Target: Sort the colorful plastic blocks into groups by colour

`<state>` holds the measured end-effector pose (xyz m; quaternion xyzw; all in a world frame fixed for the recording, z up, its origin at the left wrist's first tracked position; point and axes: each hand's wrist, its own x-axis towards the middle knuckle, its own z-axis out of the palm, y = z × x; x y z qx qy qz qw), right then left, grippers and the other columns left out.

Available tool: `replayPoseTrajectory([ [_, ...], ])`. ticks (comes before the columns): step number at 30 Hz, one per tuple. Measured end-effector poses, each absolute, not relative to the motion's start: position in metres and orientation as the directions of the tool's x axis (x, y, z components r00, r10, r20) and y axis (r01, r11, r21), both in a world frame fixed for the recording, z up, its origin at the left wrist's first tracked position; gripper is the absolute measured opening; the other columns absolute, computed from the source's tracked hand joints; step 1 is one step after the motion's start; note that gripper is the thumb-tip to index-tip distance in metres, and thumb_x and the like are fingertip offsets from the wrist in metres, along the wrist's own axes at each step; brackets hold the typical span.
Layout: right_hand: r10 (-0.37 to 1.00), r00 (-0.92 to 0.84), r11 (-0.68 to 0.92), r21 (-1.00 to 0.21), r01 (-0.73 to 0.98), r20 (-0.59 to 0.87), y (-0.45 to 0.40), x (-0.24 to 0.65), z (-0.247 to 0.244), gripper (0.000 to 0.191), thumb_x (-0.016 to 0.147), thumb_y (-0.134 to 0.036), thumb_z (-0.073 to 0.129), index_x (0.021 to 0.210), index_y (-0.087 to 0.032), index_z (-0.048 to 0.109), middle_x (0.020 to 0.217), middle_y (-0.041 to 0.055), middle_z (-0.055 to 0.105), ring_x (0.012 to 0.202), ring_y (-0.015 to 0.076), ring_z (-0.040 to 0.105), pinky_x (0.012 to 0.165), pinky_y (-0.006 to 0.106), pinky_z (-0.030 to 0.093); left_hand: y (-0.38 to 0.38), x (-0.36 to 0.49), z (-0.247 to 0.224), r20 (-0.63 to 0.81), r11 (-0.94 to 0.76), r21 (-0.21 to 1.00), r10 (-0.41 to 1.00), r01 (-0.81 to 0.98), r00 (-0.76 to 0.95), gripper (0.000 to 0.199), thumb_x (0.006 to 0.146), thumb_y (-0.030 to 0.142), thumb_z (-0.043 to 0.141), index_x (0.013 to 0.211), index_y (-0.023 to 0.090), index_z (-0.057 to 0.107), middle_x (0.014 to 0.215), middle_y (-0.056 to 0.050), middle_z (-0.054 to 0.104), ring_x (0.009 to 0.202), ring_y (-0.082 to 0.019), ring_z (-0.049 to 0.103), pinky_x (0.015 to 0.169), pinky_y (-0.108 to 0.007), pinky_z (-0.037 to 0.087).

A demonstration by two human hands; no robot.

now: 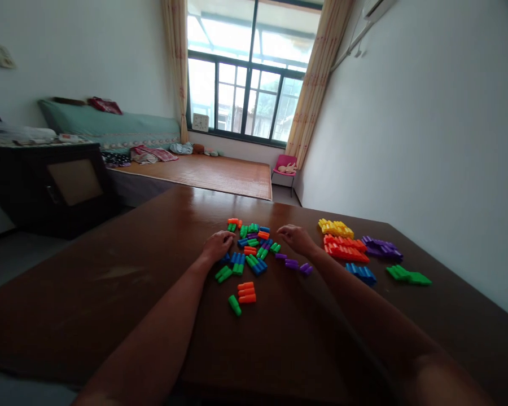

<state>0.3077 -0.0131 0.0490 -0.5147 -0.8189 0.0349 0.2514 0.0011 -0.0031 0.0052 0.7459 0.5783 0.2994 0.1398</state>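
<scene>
My left hand (218,246) rests at the left edge of a loose heap of plastic toy pieces, its fingers loosely bent and apart. Nothing shows in it, and a blue piece (224,259) lies partly hidden just below it. Across the heap is my right hand (297,238), fingers loosely stretched towards the pieces with no piece visible in them. Between the hands lie green pieces (249,230), orange pieces (263,235) and blue-green joined pieces (238,263). Purple pieces (292,264) trail below my right hand. Closer to me are orange pieces (246,292) and a green piece (234,305).
On the right of the brown table (144,293) sit joined groups by colour: yellow (336,228), red-orange (346,248), purple (381,248), blue (361,273) and green (408,275). Beyond stand a low bed (228,172), a pink chair (285,164) and a dark cabinet (29,180).
</scene>
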Motion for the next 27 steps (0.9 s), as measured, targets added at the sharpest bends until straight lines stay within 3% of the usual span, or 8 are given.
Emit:
replayPoseTrajectory([
  [3, 0.864, -0.410, 0.486, -0.276, 0.829, 0.291, 0.006, 0.262, 0.046, 0.022, 0.078, -0.039, 0.067, 0.092, -0.023, 0.071, 0.088, 0.0057, 0.070, 0.081, 0.0183, 0.063, 0.078, 0.028, 0.047, -0.003, 0.001, 0.004, 0.286, -0.295, 0.555, 0.946, 0.778, 0.155, 0.026, 0.086, 0.028, 0.050, 0.101, 0.026, 0.071, 0.108, -0.003, 0.070, 0.099, -0.022, 0.064, 0.082, -0.029, 0.047],
  [8, 0.925, -0.343, 0.378, -0.303, 0.875, 0.164, 0.023, 0.254, 0.041, 0.024, 0.072, -0.040, 0.072, 0.086, -0.020, 0.068, 0.087, 0.0050, 0.068, 0.076, 0.0176, 0.063, 0.068, 0.026, 0.047, -0.003, 0.002, 0.003, 0.288, -0.292, 0.530, 0.945, 0.796, 0.155, 0.026, 0.087, 0.030, 0.049, 0.101, 0.027, 0.071, 0.107, -0.002, 0.070, 0.098, -0.021, 0.064, 0.081, -0.028, 0.047],
  [15, 0.931, -0.206, 0.334, -0.475, 0.814, 0.302, -0.002, 0.289, 0.044, 0.022, 0.067, -0.031, 0.073, 0.081, -0.020, 0.060, 0.075, -0.0012, 0.065, 0.068, 0.0138, 0.060, 0.062, 0.024, 0.045, 0.000, 0.000, 0.001, 0.296, -0.325, 0.524, 0.936, 0.787, 0.190, 0.028, 0.087, 0.030, 0.047, 0.101, 0.026, 0.071, 0.108, -0.003, 0.070, 0.099, -0.022, 0.064, 0.082, -0.029, 0.047],
  [20, 0.903, 0.129, 0.151, -0.585, 0.797, 0.409, -0.031, 0.400, 0.059, 0.025, 0.072, -0.040, 0.067, 0.083, -0.019, 0.060, 0.079, 0.0019, 0.067, 0.072, 0.0153, 0.062, 0.065, 0.026, 0.048, 0.007, -0.004, 0.000, 0.277, -0.330, 0.515, 0.937, 0.791, 0.211, 0.029, 0.088, 0.031, 0.046, 0.104, 0.025, 0.070, 0.111, -0.002, 0.069, 0.101, -0.020, 0.063, 0.084, -0.027, 0.047],
  [24, 0.793, 0.511, -0.187, -0.666, 0.722, 0.331, -0.061, 0.521, 0.046, 0.023, 0.066, -0.031, 0.070, 0.081, -0.016, 0.060, 0.081, 0.0070, 0.069, 0.069, 0.0159, 0.063, 0.062, 0.026, 0.049, 0.008, -0.003, 0.003, 0.242, -0.311, 0.491, 0.946, 0.814, 0.215, 0.031, 0.088, 0.031, 0.045, 0.106, 0.025, 0.069, 0.115, -0.002, 0.069, 0.103, -0.020, 0.063, 0.087, -0.027, 0.047],
  [27, 0.730, 0.619, -0.309, -0.669, 0.676, 0.290, -0.077, 0.577, 0.026, 0.020, 0.063, -0.026, 0.070, 0.077, -0.016, 0.061, 0.073, 0.0063, 0.069, 0.063, 0.0154, 0.063, 0.057, 0.024, 0.049, 0.007, -0.003, 0.005, 0.236, -0.298, 0.484, 0.950, 0.823, 0.206, 0.030, 0.088, 0.031, 0.046, 0.106, 0.025, 0.069, 0.115, -0.001, 0.069, 0.103, -0.019, 0.063, 0.087, -0.027, 0.047],
])
